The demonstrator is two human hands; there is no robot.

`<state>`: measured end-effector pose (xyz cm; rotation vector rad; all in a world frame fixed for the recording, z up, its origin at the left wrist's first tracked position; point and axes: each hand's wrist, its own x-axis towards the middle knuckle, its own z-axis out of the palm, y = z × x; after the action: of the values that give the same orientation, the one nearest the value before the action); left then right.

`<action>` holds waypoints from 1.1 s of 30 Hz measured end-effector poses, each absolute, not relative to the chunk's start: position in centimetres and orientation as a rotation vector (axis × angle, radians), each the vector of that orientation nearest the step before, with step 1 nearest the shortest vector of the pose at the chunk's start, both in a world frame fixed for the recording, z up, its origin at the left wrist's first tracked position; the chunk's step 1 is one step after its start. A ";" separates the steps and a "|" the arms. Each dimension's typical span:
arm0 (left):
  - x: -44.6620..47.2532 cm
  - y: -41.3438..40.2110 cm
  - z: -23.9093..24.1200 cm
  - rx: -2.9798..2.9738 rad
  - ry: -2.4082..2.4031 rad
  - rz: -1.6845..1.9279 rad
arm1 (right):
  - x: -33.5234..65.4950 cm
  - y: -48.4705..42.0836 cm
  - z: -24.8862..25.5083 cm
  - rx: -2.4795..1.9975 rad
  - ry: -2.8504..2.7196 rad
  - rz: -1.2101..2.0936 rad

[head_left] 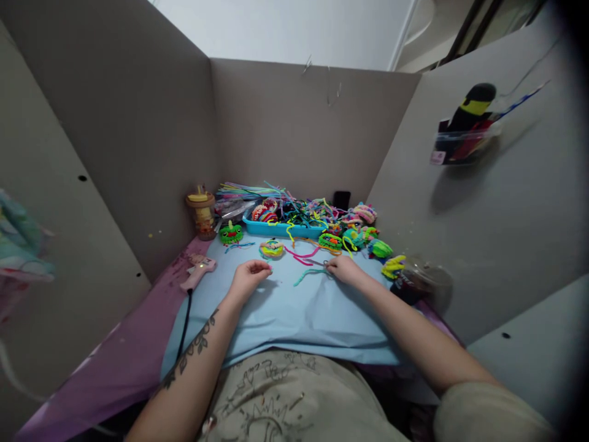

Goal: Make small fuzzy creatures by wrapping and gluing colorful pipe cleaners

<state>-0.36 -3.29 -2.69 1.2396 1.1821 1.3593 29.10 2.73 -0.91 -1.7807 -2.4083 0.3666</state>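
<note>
Head view: right fingers (332, 263) hold scissors (316, 263), long axis crosswise, tips leftward; left fingers (261, 265) curled, grip unclear.

Right fingers (333, 264) gripping scissors (315, 263) over blue-covered counter (294, 313). Left fingers (260, 266) curling, any contents too small to tell. Teal fuzzy strip (304, 274) lying between them. Blue tray (285, 231) standing behind, brimming with colourful strips (301, 213). Pink glue gun (199, 271) resting at left.

The place seems to be a small craft work corner. Grey panels (299, 129) close it on three sides, and on the cloth-covered table (294, 316) there are a glue gun (199, 274) and a blue tray (280, 230) full of colourful fuzzy wires (297, 213).
</note>
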 end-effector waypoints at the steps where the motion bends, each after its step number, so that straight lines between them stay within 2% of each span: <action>1: -0.3 -3.3 -2.6 1.237 1.181 1.355 | 28.8 2.4 -0.6 -1.839 -2.392 0.295; 3: -0.2 -3.4 -2.6 1.234 1.170 1.343 | 27.5 1.5 0.0 -1.941 -2.301 0.185; 5: -0.1 -3.5 -2.5 1.244 1.139 1.321 | 25.4 0.2 0.5 -1.820 -2.210 0.135; 9: 0.0 -3.9 -2.3 1.286 1.054 1.293 | 20.0 -2.2 0.9 -1.107 -2.231 0.442; 12: -0.1 -4.1 -2.3 1.300 1.019 1.280 | 17.1 -2.6 0.1 -0.896 -2.094 0.562; 21: 0.0 -3.8 -2.9 1.351 0.993 1.225 | 16.5 -2.5 -2.4 -0.943 -1.857 0.732; 33: 0.0 -3.7 -2.8 1.294 1.084 1.296 | 16.6 -2.5 -3.5 -0.825 -1.906 0.663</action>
<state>0.05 -3.74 -2.82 1.2940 1.0845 1.2963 16.56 -2.54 -3.51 -0.8249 -1.9060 0.6627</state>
